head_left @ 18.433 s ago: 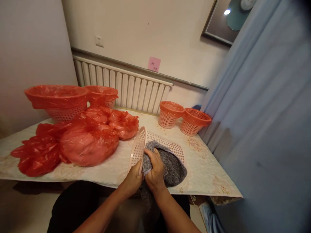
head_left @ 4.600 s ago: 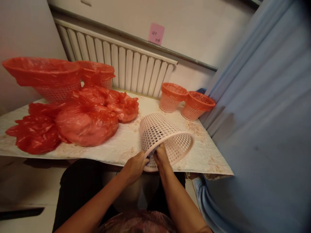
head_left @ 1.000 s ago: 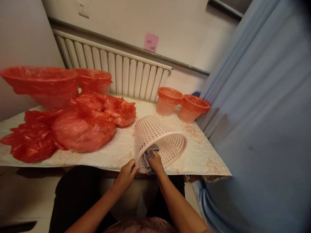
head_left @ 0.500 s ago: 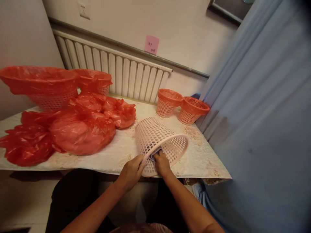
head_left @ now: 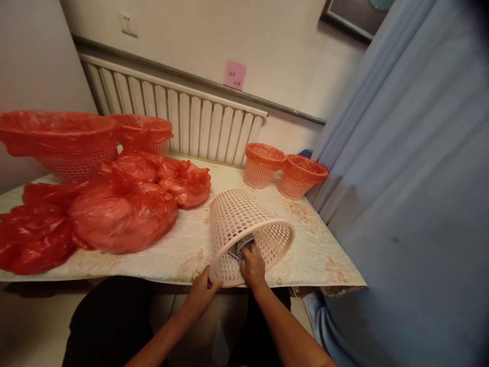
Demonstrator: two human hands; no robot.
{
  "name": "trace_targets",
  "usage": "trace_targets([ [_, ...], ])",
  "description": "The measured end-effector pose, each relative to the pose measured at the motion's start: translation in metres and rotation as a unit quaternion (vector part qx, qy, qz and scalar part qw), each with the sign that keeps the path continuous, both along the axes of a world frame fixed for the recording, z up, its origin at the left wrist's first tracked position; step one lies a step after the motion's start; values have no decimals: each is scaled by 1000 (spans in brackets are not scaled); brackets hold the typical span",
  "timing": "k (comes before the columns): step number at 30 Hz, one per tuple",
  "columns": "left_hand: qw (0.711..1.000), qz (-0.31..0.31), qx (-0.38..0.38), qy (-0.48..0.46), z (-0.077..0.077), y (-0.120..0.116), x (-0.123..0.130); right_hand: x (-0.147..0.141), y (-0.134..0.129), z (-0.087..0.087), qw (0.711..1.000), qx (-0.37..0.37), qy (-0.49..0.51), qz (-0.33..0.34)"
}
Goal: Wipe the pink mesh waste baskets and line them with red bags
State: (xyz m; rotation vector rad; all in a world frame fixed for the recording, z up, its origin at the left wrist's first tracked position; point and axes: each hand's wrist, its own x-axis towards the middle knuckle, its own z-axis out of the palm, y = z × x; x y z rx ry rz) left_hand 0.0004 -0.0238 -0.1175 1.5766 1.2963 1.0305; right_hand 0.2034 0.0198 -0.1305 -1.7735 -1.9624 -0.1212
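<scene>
A pale pink perforated plastic basket [head_left: 237,214] lies on its side on the table, its mouth turned toward me and to the right. My left hand [head_left: 204,293] grips the rim at its lower left, thumb and fingers closed around the edge. Inside the mouth, my right hand [head_left: 252,267] is closed on a grey-blue cloth [head_left: 243,245] against the basket's inner wall. Part of the cloth is hidden by my fingers and the rim.
Tied red plastic bags [head_left: 122,214] cover the table's left side, before two red-lined baskets [head_left: 76,165]. Two smaller red-lined baskets [head_left: 261,171] stand at the back right. A blue curtain [head_left: 401,204] hangs along the right. Behind the table is a radiator [head_left: 191,122].
My left hand has slid down along the rim toward the lower left. My right hand and the cloth have shifted slightly inside the basket, and more of the cloth shows.
</scene>
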Motion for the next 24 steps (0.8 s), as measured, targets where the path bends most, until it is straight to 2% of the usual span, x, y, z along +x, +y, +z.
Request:
trace_targets([
  [4,1000,-4,-8,0,-6,5,1,-2,1,-2,1000,5,4,-3],
  [13,994,-104,-5,18,-14,28,-9,-4,10,-6,1000,11,8,-20],
  [24,971,-233,-46,1,12,53,-11,-6,17,-7,999,7,18,-47],
])
